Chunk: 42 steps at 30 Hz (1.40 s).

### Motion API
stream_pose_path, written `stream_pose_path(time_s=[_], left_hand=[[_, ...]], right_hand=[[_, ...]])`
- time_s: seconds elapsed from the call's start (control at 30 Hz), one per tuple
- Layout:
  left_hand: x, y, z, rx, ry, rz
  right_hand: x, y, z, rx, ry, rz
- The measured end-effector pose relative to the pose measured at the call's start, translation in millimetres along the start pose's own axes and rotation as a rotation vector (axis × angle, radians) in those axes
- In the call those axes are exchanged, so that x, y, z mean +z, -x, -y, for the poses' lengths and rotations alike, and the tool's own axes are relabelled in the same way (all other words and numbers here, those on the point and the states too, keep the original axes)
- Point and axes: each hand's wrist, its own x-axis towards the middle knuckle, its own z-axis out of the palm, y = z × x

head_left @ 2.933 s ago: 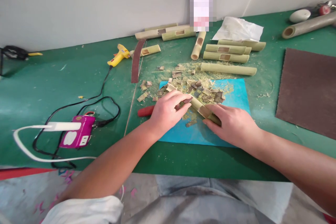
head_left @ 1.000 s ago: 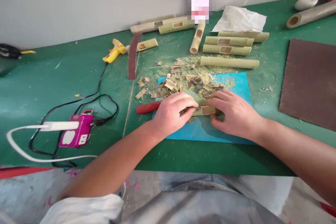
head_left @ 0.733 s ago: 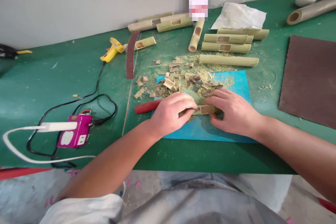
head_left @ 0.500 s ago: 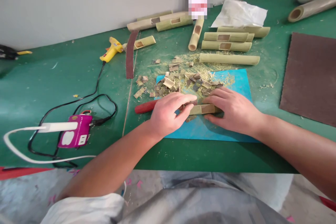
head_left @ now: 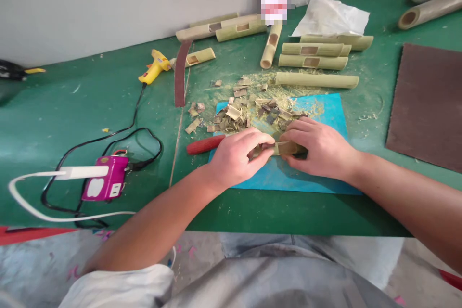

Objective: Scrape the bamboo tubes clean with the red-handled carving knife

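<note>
On the left of the green table (head_left: 97, 101), a black cord runs near the magenta power adapter (head_left: 102, 187); if an arm snagged it, it could drag the yellow hot-glue gun (head_left: 156, 68). The gun's nozzle sits close to a notched bamboo tube beside the brown abrasive strip (head_left: 180, 84) (whether it is hot, you can't tell from here). Next, the red handle (head_left: 205, 145) reaches in close beside your left hand (head_left: 236, 159); its far end is hidden, so a careless slide of the wrist might meet an edge.

Your left fingers are closed about the left part of the bamboo piece (head_left: 287, 147), low over the blue sheet (head_left: 292, 180); whether they pinch anything else is hidden. Your right hand (head_left: 323, 148) grips its other end. Pressing hard by the cut-out could split the thin wall or drive a splinter into a fingertip. The loose bamboo offcuts (head_left: 234, 113) just beyond could make the piece rock. Farther right lies the brown abrasive sheet (head_left: 426, 106), well apart from your hands.
</note>
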Motion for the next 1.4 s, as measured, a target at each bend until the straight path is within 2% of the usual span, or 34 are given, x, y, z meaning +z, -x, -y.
stream_pose_path(time_s=[0.37, 0.6, 0.9, 1.03, 1.23, 1.4], left_hand=[[-5.5, -2.3, 5.4, 0.106, -0.082, 0.08], [-3.1, -2.9, 10.3, 0.198, -0.109, 0.042], [-3.6, 0.5, 8.2, 0.19, -0.178, 0.11], [-4.7, -0.2, 5.7, 0.254, -0.184, 0.15], [-2.8, -2.2, 8.6, 0.215, -0.182, 0.11], [-3.3, -2.8, 9.7, 0.267, -0.152, 0.14]], right_hand=[[-0.2, -0.3, -1.1, -0.021, 0.004, -0.004], [1.1, -0.1, -2.5, -0.031, -0.005, -0.017], [1.7, -0.5, -2.1, -0.038, -0.01, -0.027], [2.4, 0.1, -1.6, -0.024, 0.009, -0.006], [3.6, 0.5, -0.5, -0.038, 0.014, -0.016], [5.2, -0.7, -0.7, -0.009, 0.001, -0.028]])
